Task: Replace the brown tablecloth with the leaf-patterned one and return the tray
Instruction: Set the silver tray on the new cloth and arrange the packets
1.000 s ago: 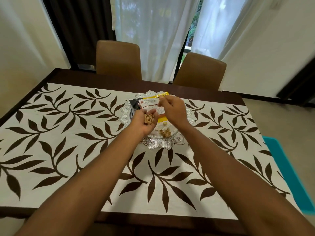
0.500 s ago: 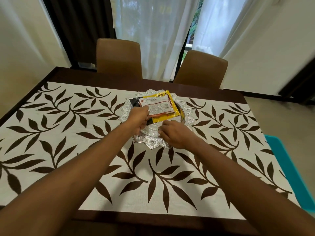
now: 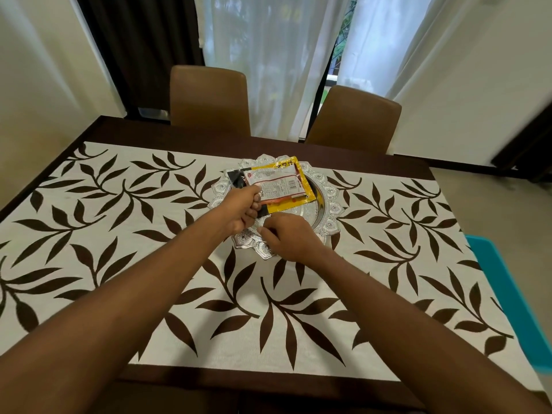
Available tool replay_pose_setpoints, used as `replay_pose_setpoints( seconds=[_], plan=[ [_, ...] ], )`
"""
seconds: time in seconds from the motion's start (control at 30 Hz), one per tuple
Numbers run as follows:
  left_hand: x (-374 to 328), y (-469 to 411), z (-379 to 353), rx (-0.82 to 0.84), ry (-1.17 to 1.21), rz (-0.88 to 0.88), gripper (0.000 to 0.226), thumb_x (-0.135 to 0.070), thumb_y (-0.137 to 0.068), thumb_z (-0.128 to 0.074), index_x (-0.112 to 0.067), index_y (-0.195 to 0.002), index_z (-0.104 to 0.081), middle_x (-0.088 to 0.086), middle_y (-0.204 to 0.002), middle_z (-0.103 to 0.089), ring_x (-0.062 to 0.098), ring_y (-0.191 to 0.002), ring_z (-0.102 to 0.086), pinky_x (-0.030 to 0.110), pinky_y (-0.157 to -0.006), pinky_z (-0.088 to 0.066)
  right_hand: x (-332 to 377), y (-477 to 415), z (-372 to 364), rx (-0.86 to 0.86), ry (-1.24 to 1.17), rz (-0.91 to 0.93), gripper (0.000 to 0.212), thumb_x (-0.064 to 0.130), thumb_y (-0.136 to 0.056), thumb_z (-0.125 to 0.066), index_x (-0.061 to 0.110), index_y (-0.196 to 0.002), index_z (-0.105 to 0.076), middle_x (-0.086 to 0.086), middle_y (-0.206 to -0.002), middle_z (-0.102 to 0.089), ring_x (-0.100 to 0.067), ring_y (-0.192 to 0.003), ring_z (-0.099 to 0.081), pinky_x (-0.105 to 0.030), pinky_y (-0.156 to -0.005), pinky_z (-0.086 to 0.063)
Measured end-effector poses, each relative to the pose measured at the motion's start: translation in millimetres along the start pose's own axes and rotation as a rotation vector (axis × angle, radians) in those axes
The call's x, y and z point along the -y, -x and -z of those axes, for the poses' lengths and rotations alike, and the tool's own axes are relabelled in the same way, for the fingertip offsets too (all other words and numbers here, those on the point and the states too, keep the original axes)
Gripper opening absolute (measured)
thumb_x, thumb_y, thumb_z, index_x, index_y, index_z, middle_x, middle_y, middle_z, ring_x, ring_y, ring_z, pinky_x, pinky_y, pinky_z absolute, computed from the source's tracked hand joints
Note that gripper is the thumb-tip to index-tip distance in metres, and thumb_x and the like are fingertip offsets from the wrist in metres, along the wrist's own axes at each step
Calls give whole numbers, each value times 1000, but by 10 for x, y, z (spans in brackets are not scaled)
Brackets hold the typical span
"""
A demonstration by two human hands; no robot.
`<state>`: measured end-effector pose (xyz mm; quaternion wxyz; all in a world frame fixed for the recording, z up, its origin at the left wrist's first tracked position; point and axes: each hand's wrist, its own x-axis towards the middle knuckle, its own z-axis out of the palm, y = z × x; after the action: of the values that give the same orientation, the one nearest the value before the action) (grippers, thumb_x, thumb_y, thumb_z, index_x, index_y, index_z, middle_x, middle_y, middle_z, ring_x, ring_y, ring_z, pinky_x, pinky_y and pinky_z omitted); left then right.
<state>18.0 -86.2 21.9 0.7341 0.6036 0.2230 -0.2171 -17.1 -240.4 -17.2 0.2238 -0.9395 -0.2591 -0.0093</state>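
Left hand (image 3: 243,212) grips the snack packets (image 3: 277,186) over the silver tray (image 3: 328,198); right hand (image 3: 288,237) curls at its near rim, perhaps pinching something.

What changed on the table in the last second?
The right hand lowered the packets onto the tray, let them go and dropped to the tray's near rim, fingers curled. The left hand, which had nuts showing in its palm, closed into a fist and came down at the packets' left corner; what it holds is hidden. The cloth, tray and chairs stayed put.
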Motion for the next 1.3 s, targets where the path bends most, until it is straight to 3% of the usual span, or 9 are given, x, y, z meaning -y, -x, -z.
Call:
replay_pose_setpoints(
  seconds=[0.2, 0.37, 0.6, 0.73, 0.8, 0.9, 1.13, 1.23, 1.3],
  plan=[
    [6, 6, 22, 19, 123, 76, 44, -28, -104, -46, -20, -60, -42, -8, -45, -39, 0, -30, -28, 11, -27, -18, -48, -156, -43, 81, -17, -96, 54, 41, -98, -59, 16, -52, -49, 0, -48, -46, -16, -46, -39, -31, -50, -31],
    [15, 45, 65, 63, 494, 156, 38, -21, -103, -41, -16, -65, -43, -3, -47, -43, 1, -31, -34, 8, -29, -21, -128, -307, 30, 141, -61, -152, 58, 38, -97, -64, 20, -46, -44, 5, -43, -38, -11, -40, -31, -27, -47, -26],
    [95, 127, -57, 18, 586, 116, 29, -17, -104, -40, -2, -83, -54, 8, -61, -55, 11, -46, -55, 18, -40, -49, -17, -593, 420, -322, -502, -426, 61, 41, -100, -59, 17, -48, -40, 1, -45, -34, -12, -41, -30, -27, -50, -28],
    [149, 230, -206, 190, 620, 158, 24, -21, -104, -45, -4, -100, -60, 12, -88, -64, 19, -80, -65, 30, -76, -60, 304, -700, 459, -322, -426, -236, 65, 39, -102, -57, 22, -44, -33, 7, -41, -30, -10, -40, -28, -28, -49, -25],
    [152, 300, -329, 234, 723, 116, 33, -36, -101, -52, -9, -115, -65, 10, -105, -68, 19, -106, -65, 35, -102, -50, 398, -688, 409, -266, -269, -143, 64, 40, -103, -54, 23, -45, -34, 7, -42, -32, -10, -41, -33, -29, -50, -25],
    [162, 366, -463, 187, 1021, 38, 52, -46, -99, -55, -13, -139, -56, 7, -115, -59, 15, -136, -49, 33, -116, -36, 404, -646, 331, -210, -78, -74, 58, 45, -105, -47, 25, -51, -40, 7, -49, -40, -10, -48, -40, -31, -53, -27],
    [122, 260, -551, 175, 1190, -117, 40, -38, -102, -51, -10, -75, -62, 1, -66, -57, 8, -73, -61, 17, -88, -50, 376, -573, 285, -355, -90, -38, 46, 39, -105, -51, 21, -63, -53, 7, -55, -46, -15, -55, -46, -30, -55, -30],
    [99, 173, -432, 201, 971, 24, 31, -27, -102, -50, -10, -79, -62, 1, -67, -60, 11, -65, -62, 19, -78, -56, 369, -531, 331, -445, -331, -127, 48, 33, -105, -54, 11, -62, -58, 0, -55, -56, -20, -56, -53, -38, -56, -40],
    [65, 151, -354, 163, 846, 93, 29, -18, -102, -44, -6, -81, -59, 5, -63, -60, 14, -53, -62, 23, -51, -57, 319, -497, 413, -563, -528, -226, 47, 37, -105, -52, 13, -67, -67, 1, -61, -64, -16, -61, -62, -35, -61, -49]
  ],
)
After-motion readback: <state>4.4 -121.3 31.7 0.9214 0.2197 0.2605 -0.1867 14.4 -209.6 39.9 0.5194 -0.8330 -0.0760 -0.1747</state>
